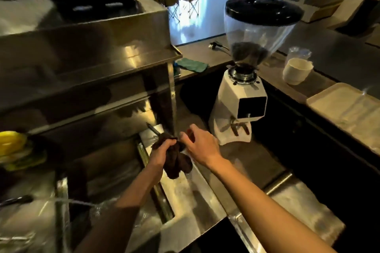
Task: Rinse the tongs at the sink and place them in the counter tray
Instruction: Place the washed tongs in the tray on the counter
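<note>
My left hand [162, 153] is shut on a dark brown cloth [177, 165] bunched above the steel ledge beside the sink [61, 201]. A thin dark bar [153, 129], possibly the tongs, pokes out up-left from the cloth; the rest of it is hidden. My right hand [202, 146] is right beside the cloth with its fingers curled at the cloth's top end. Whether those fingers grip anything is unclear. A beige counter tray [337, 107] lies on the raised counter at the right.
A thin stream of water [78, 202] runs into the sink from a tap [17, 201] at the left. A white coffee grinder [240, 104] stands just beyond my hands. White cups [296, 71] and a green cloth [192, 64] rest on the counter. Steel shelves overhang the left.
</note>
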`<control>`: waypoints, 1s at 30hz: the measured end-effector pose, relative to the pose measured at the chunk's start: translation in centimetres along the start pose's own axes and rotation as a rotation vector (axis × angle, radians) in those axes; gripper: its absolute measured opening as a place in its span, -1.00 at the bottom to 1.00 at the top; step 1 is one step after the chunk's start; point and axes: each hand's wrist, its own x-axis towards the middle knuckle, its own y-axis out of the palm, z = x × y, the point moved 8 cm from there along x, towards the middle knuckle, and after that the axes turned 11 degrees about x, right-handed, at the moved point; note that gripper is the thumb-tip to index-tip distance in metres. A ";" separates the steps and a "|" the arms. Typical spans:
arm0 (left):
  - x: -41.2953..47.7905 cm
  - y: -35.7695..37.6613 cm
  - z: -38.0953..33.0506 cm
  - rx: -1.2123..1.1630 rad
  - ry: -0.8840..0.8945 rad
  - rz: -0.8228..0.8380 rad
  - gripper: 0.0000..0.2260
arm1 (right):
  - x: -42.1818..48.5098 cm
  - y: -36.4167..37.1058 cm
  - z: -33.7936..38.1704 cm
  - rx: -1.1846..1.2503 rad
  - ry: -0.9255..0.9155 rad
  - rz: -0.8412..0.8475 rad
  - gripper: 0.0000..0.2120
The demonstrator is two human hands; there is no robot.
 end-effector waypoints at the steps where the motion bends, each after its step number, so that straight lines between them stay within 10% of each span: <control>1: -0.4 -1.5 0.3 -0.002 -0.013 -0.018 -0.83 | -0.1 1.3 0.7 0.011 -0.001 0.015 -0.73; 21: -5.9 -26.8 13.3 -0.194 -0.203 -0.379 -0.84 | -7.7 27.1 9.8 0.178 -0.131 0.428 -0.85; 30: -8.6 -30.8 15.5 -0.111 -0.219 -0.605 -0.85 | -8.3 32.7 11.8 0.292 -0.198 0.707 -0.51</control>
